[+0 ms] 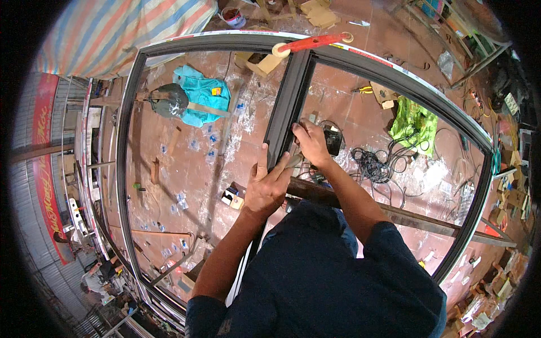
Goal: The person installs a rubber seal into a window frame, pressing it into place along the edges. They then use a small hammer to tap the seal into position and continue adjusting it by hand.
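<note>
A large dark grey window frame [389,76] with a silver outer edge lies in front of me, split by a middle bar [287,104]. My left hand [267,183] rests on the near part of that bar, fingers stretched along it. Against the bar's right side is my right hand [311,142], its fingers curled and pressed together; whatever they pinch is hidden. A pale grey piece [295,160] shows between the two hands, its kind unclear. Across the far end of the bar lies a red bar-shaped tool [315,43] with a cream round piece at each end.
Below the frame, a tiled floor holds a turquoise cloth [205,101], tangled black cable [377,163], a green bag [414,127] and yellow-handled pliers [365,90]. A dark beam [406,217] passes under the frame. Striped sheeting [124,36] hangs at far left; boxes [515,197] clutter the right.
</note>
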